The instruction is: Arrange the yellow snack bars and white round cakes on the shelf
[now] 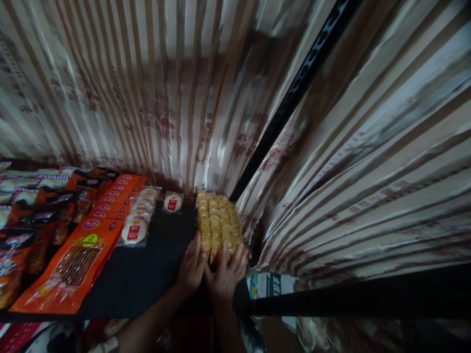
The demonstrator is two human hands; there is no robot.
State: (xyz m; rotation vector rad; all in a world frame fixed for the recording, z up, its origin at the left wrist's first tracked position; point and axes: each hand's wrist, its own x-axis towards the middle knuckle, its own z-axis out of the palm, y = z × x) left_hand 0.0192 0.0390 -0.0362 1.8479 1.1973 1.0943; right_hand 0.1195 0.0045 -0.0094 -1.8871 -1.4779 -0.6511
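- Both hands side by side at the near end of a block of yellow snack packs [218, 218], palms down, fingers spread, nothing pinched between them.
- Left hand [192, 267] lies flat on the near-left corner of the block, fingertips on the front packs.
- Right hand [226, 274] lies over the near-right corner, touching the left hand at the thumb side; fingers draped over the front row. Can't tell if any single pack is gripped, looks like pressing/squaring.
- Key relation: the block runs straight away from the hands, long axis pointing forward toward the striped curtain [158, 98] at the back. Both hands are equally near; each covers its own half of the near edge.
- Block sits on a black shelf [147, 274], its right flank just beside the black upright post [290, 98] and curtain folds on the right-hand side.
- Left of the left hand: bare black strip of shelf, then a row of round white cakes in clear wrap [138, 218], one more single cake [172, 202] further forward.
- Further left again: orange snack bags [73, 267] in overlapping rows, well apart from the hands.
- Just right of the right hand, below shelf edge: a green-and-white carton [267, 284], partly hidden.
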